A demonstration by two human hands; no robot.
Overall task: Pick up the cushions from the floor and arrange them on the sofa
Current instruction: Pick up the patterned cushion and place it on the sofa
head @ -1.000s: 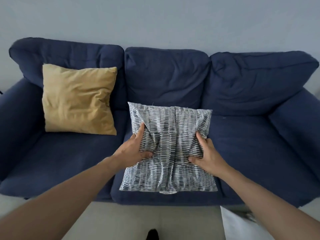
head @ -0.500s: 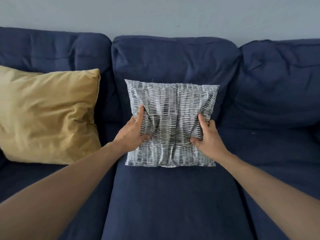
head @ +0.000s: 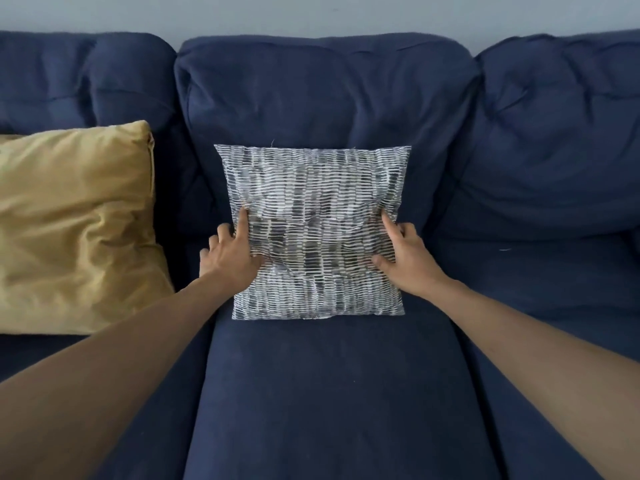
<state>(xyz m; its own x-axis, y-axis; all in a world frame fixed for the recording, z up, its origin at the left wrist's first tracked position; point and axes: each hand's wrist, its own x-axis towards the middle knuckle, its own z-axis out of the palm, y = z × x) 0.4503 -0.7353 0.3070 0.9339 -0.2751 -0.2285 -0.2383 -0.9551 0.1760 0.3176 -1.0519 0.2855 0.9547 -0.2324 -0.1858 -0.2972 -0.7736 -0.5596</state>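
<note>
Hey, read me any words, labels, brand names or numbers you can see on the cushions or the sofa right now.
None: no words, labels, brands or numbers show in this view.
Patterned cushion: only rows of grey and white dashes, no lettering.
Yellow cushion: plain fabric, no tag showing.
Sofa: plain dark blue fabric, no label showing.

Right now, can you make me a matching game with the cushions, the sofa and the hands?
Things:
1. yellow cushion
2. striped cushion
3. sofa
4. left hand

Clues:
A. dark blue
B. leaning against the sofa's middle back
C. touching the striped cushion's left edge
D. standing on the sofa's left seat

Pairs: 1-D, 2-B, 3-A, 4-C
</note>
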